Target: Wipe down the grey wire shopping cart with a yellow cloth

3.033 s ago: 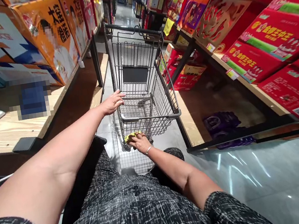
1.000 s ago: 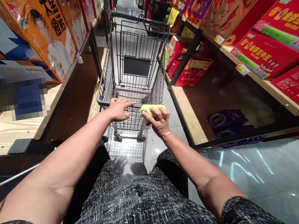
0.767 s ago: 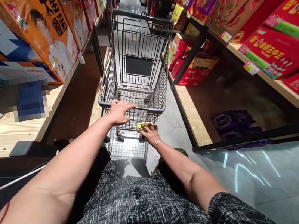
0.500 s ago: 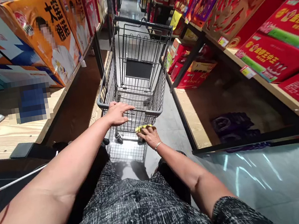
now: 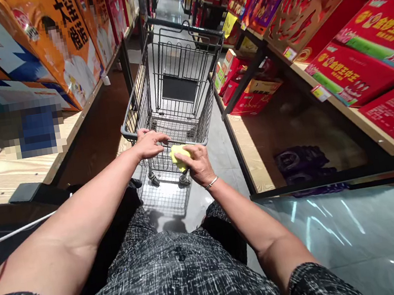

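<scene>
**Hands.** Both arms are extended forward and down from a seated or crouched position, over a lap in black-and-white patterned fabric. The left hand (image 5: pixel 149 144) lies palm-down on the near rim of the shopping cart (image 5: pixel 140 104). Its fingers are bent over the bar and clasp it, with the thumb on the basket side. The right hand (image 5: pixel 199 165), wearing a thin bracelet (image 5: pixel 212 183) at the wrist, is clenched around a yellow cloth (image 5: pixel 176 154). It presses the cloth against the same near rim, just beside the left hand's fingertips.

**Cart.** The wire basket is dark metal. Its push handle (image 5: pixel 181 26) is at the far end, away from the person. Two of its casters (image 5: pixel 153 177) show below the basket, standing on the floor.

**Surroundings.** This is a shop aisle with a glossy grey tiled floor (image 5: pixel 347 243) that reflects the ceiling lights.
- **Left:** a wooden shelf (image 5: pixel 3 175) carries large orange boxes (image 5: pixel 65 48) with printed lettering, and a white cable (image 5: pixel 8 233) runs below its edge.
- **Right:** red boxes (image 5: pixel 353 73) are stacked on an upper shelf. A dark purple package (image 5: pixel 299 163) lies on the low wooden shelf (image 5: pixel 254 158) beneath.

Further shelving lines the aisle beyond the cart.
</scene>
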The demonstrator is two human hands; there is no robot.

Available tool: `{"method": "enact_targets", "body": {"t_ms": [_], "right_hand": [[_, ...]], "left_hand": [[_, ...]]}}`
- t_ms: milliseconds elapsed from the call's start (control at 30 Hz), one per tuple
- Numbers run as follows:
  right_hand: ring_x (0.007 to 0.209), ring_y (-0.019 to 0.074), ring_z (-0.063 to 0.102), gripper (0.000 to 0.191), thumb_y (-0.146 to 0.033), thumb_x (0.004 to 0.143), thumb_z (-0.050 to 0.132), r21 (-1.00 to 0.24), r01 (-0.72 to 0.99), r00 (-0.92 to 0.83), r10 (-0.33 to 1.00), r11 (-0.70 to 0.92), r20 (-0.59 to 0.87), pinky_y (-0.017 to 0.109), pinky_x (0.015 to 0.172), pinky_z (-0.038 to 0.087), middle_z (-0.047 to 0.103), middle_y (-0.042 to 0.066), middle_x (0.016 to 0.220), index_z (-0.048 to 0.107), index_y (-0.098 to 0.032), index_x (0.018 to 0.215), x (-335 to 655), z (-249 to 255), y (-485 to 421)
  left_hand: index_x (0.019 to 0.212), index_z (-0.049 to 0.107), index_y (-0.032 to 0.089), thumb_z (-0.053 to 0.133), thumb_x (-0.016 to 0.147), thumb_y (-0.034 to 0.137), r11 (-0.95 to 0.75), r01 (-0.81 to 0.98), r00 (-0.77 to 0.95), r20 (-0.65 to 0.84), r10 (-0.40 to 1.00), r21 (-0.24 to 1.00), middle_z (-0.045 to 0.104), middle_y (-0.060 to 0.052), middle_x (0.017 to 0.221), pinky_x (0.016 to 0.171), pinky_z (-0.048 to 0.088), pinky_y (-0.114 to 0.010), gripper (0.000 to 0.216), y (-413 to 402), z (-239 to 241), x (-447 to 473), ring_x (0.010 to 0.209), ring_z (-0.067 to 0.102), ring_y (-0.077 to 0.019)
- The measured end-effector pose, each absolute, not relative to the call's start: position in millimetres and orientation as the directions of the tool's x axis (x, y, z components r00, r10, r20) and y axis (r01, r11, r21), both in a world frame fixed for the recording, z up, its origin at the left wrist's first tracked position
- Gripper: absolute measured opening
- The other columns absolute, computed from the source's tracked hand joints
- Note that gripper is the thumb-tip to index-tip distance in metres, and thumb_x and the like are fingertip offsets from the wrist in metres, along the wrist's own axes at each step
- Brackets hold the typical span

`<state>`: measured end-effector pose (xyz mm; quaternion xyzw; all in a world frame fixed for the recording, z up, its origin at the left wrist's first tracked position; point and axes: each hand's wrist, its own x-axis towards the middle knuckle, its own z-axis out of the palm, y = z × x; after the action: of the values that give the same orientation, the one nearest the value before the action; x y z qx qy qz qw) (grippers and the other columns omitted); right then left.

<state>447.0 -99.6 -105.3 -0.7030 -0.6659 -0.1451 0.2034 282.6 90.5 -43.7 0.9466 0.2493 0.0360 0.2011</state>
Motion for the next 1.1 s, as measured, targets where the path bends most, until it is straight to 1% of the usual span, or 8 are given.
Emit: {"method": "enact_targets", "body": {"t_ms": [200,333,467,567,700,800,967,1100], "right_hand": [[0.130,0.0272,0.043,0.042,-0.029,0.098,0.060,-0.063,0.998,0.028,0.940,-0.007,0.340,0.052,0.113,0.036,0.059,0.001,0.134,0.062,-0.053,0.132,458,-148,-107],[0.128,0.0269,0.044,0.030,-0.028,0.096,0.062,-0.109,0.994,0.013,0.987,0.004,0.158,0.047,0.104,0.042,0.063,0.002,0.130,0.074,-0.047,0.117,456,-203,-116],[0.127,0.0279,0.043,0.025,-0.028,0.091,0.069,-0.138,0.989,-0.028,0.991,0.046,0.128,0.045,0.100,0.042,0.064,0.003,0.127,0.077,-0.042,0.110,449,-226,-117],[0.125,0.0257,0.044,0.027,-0.027,0.093,0.067,-0.134,0.987,-0.068,0.982,0.092,0.176,0.043,0.101,0.041,0.064,0.002,0.124,0.076,-0.044,0.111,459,-200,-114],[0.126,0.0252,0.042,0.034,-0.026,0.096,0.060,-0.136,0.990,0.018,0.896,0.048,0.444,0.042,0.105,0.040,0.059,0.003,0.129,0.071,-0.045,0.122,479,-134,-116],[0.126,0.0272,0.041,0.037,-0.027,0.095,0.060,-0.186,0.983,0.099,0.820,0.009,0.564,0.045,0.107,0.039,0.053,0.007,0.135,0.068,-0.039,0.128,483,-98,-114],[0.120,0.0253,0.045,0.044,-0.019,0.092,0.055,-0.247,0.969,0.117,0.852,0.015,0.510,0.041,0.104,0.040,0.052,0.010,0.137,0.065,-0.027,0.134,500,-83,-84],[0.115,0.0261,0.044,0.055,-0.010,0.088,0.048,-0.241,0.951,0.277,0.881,-0.194,0.384,0.040,0.095,0.042,0.052,0.007,0.140,0.064,-0.031,0.136,547,-63,-40]], "left_hand": [[0.105,0.071,0.034,0.052,0.073,0.027,-0.772,0.485,0.848,-0.006,0.529,0.411,0.075,0.005,0.111,0.107,0.017,-0.047,0.038,107,-47,269,0.114,0.058,-0.0230],[0.098,0.072,0.032,0.054,0.073,0.030,-0.750,0.507,0.833,-0.019,0.553,0.426,0.075,0.005,0.104,0.108,0.018,-0.047,0.031,115,-48,259,0.108,0.059,-0.0215],[0.093,0.072,0.030,0.054,0.077,0.036,-0.718,0.553,0.807,-0.055,0.588,0.422,0.075,0.003,0.101,0.109,0.019,-0.049,0.025,120,-42,255,0.110,0.058,-0.0229],[0.096,0.072,0.028,0.053,0.078,0.035,-0.714,0.599,0.787,-0.100,0.609,0.362,0.072,-0.001,0.111,0.112,0.018,-0.053,0.027,114,-34,261,0.121,0.053,-0.0272],[0.134,0.058,0.028,0.055,0.073,0.025,-0.790,0.507,0.853,-0.069,0.517,0.344,0.056,-0.007,0.144,0.117,0.015,-0.055,0.061,83,-30,281,0.140,0.040,-0.0303],[0.144,0.048,0.026,0.053,0.075,0.023,-0.816,0.427,0.895,-0.056,0.442,0.389,0.055,-0.009,0.145,0.118,0.016,-0.053,0.069,52,-34,297,0.137,0.043,-0.0296],[0.121,0.060,0.024,0.059,0.074,0.030,-0.820,0.435,0.875,0.038,0.482,0.373,0.063,-0.008,0.117,0.113,0.022,-0.052,0.048,29,-45,310,0.118,0.053,-0.0298],[0.116,0.059,0.027,0.059,0.071,0.029,-0.809,0.412,0.883,0.034,0.468,0.419,0.062,-0.006,0.113,0.108,0.024,-0.052,0.045,31,-46,310,0.115,0.052,-0.0297]]}}
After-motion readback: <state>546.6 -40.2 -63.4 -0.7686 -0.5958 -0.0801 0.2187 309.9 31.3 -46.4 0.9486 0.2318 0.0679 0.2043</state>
